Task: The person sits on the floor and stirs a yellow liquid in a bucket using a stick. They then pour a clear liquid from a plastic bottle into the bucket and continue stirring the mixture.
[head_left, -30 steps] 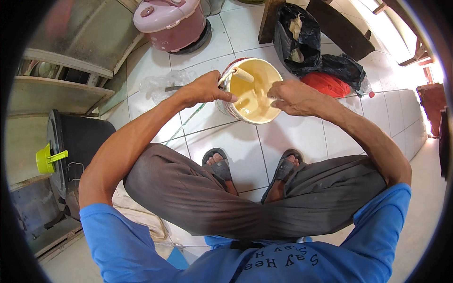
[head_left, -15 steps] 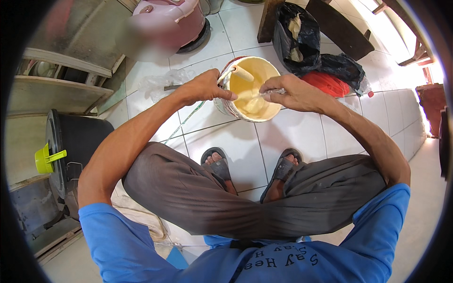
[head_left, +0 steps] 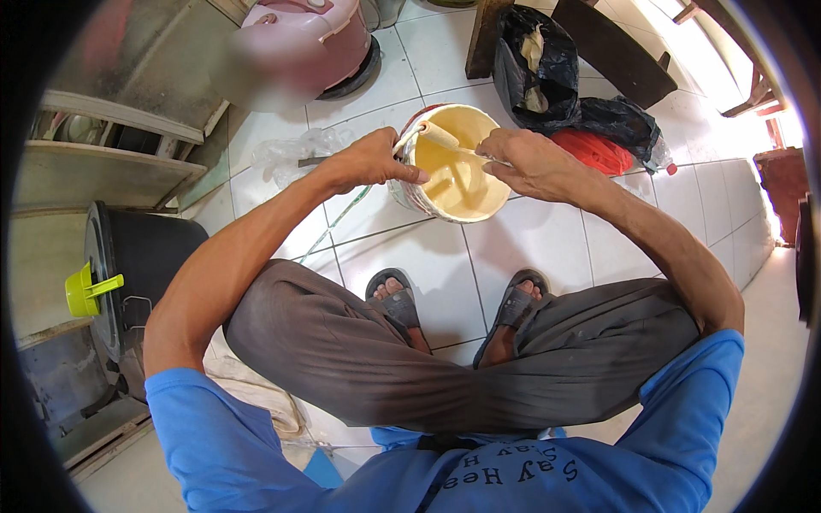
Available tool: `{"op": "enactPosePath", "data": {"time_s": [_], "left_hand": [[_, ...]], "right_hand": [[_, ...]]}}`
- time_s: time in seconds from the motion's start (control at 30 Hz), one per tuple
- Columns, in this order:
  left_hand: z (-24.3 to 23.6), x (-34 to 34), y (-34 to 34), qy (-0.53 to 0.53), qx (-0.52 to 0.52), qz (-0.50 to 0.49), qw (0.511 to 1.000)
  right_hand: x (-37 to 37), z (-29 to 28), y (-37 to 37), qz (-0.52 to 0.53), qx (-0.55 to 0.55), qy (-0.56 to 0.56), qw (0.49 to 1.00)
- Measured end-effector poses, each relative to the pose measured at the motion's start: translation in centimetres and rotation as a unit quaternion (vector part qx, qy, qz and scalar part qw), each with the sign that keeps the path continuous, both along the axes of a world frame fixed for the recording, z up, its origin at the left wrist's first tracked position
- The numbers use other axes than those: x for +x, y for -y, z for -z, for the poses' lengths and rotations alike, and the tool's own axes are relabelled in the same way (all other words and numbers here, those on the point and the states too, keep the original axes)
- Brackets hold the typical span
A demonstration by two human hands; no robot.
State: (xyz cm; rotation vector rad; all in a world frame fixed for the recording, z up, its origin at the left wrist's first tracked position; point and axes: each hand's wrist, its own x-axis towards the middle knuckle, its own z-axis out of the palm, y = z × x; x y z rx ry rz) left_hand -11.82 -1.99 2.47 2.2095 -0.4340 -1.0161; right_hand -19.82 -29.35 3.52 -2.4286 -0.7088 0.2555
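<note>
A round bucket (head_left: pixel 475 205) with a pale cream inside and a smeared outer wall rests on the tiled floor in front of my feet, its mouth tipped toward me. My left hand (head_left: pixel 376 162) clasps the left side of its rim, thumb over the edge. The bucket's carrying handle, with a cream grip (head_left: pixel 439 134), lies across the opening. At the right rim, my right hand (head_left: pixel 526 164) pinches a thin pale tool (head_left: pixel 484 156); the fingers hide most of it and its kind cannot be made out. Inside the bucket a creamy yellowish substance (head_left: pixel 462 184) coats the bottom.
Beyond the bucket to the right are a black plastic bag (head_left: pixel 547 73) and a red bag (head_left: pixel 594 151). A pink appliance (head_left: pixel 333 43) stands at the upper left, with a clear plastic bag (head_left: pixel 295 154) nearer. At left, a black bin (head_left: pixel 145 256) carries a lime-green scoop (head_left: pixel 85 291).
My right hand has shifted slightly up and right, toward the bucket's rim, drawing the tool away from the middle. The left hand stays in place on the rim.
</note>
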Motion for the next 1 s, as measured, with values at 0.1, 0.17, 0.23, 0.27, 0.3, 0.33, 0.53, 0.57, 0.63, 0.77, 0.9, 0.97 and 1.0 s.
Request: {"op": "enactPosePath", "data": {"time_s": [0.1, 0.17, 0.23, 0.27, 0.3, 0.33, 0.53, 0.57, 0.63, 0.77, 0.9, 0.97, 1.0], "left_hand": [[0.0, 0.0, -0.1, 0.000, 0.001, 0.003, 1.000], [0.1, 0.0, -0.2, 0.000, 0.000, 0.001, 1.000], [0.0, -0.1, -0.4, 0.000, -0.009, -0.008, 1.000], [0.1, 0.0, -0.2, 0.001, -0.006, -0.004, 1.000], [0.1, 0.0, -0.1, 0.002, -0.003, -0.001, 1.000], [0.2, 0.1, 0.0, 0.004, -0.001, 0.002, 1.000], [0.2, 0.0, -0.3, 0.003, -0.004, -0.004, 1.000], [0.2, 0.0, -0.2, 0.004, -0.004, -0.004, 1.000], [0.0, -0.1, -0.1, 0.004, -0.003, -0.006, 1.000], [0.1, 0.1, -0.1, 0.003, -0.001, -0.001, 1.000], [0.1, 0.1, -0.1, 0.007, 0.000, 0.000, 1.000], [0.3, 0.1, -0.2, 0.010, -0.003, -0.002, 1.000], [0.4, 0.1, -0.4, 0.011, -0.005, -0.005, 1.000]], "right_hand": [[-0.2, -0.4, 0.0, -0.029, -0.081, -0.061, 0.994], [-0.4, -1.0, -0.4, -0.030, -0.047, -0.132, 0.990], [-0.4, -1.6, -0.9, -0.006, 0.054, -0.206, 0.977], [-0.4, -1.4, -0.8, -0.001, 0.066, -0.149, 0.987], [-0.4, -0.9, -0.8, 0.002, 0.078, -0.092, 0.993], [-0.3, -0.6, -0.7, 0.006, 0.089, -0.033, 0.995], [-0.4, -1.4, -0.6, -0.051, -0.103, -0.131, 0.985], [-0.4, -1.4, -0.6, -0.035, -0.048, -0.148, 0.987], [-0.5, -1.3, -0.7, -0.002, 0.061, -0.181, 0.981], [-0.2, 0.1, -0.5, -0.003, -0.003, -0.011, 1.000], [-0.2, -0.1, -0.1, -0.037, -0.087, -0.091, 0.991], [-0.3, -0.8, -0.4, -0.013, -0.026, -0.180, 0.983], [-0.3, -1.7, -0.9, 0.018, 0.019, -0.237, 0.971]]}}
